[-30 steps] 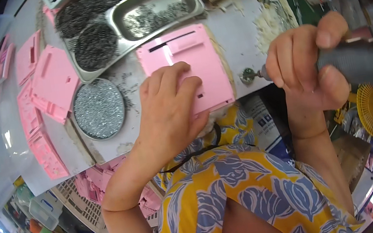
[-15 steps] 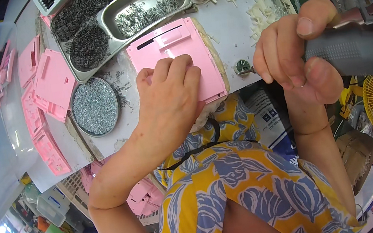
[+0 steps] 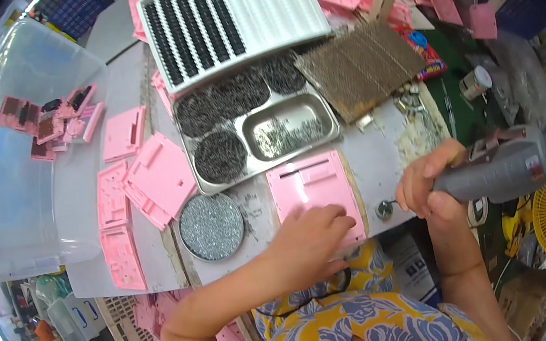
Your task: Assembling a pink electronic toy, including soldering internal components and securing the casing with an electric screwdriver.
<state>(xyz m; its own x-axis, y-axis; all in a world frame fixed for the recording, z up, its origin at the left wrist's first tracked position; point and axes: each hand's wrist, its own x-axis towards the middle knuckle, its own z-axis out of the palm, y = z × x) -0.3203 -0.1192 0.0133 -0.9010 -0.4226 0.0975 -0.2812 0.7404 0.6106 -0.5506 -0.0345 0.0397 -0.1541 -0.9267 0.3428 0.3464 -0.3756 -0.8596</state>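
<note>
A pink plastic panel (image 3: 311, 186) with a dark slot lies flat on the table in front of me. My left hand (image 3: 315, 238) is on its near part, fingers bent over the top and thumb by the near edge, hiding that corner. My right hand (image 3: 427, 183) is wrapped round the front end of a grey electric screwdriver (image 3: 499, 168), held level. Its bit points left and ends at a small round dark-green piece (image 3: 384, 210) on the table; whether they touch I cannot tell. Left of the panel is a round dish of small silvery screws (image 3: 216, 257).
Behind the panel is a metal compartment tray (image 3: 273, 172) of dark springs and small metal parts. Farther back stands a white rack (image 3: 281, 14) with black pieces in rows. Brown corrugated board (image 3: 370, 67) lies beside the tray. Pink parts (image 3: 161, 176) and a clear bin (image 3: 18, 215) are left.
The view has swung up and back, bringing the white rack and far pink parts into sight. My left hand has slid toward the panel's near edge; the right still holds the screwdriver.
</note>
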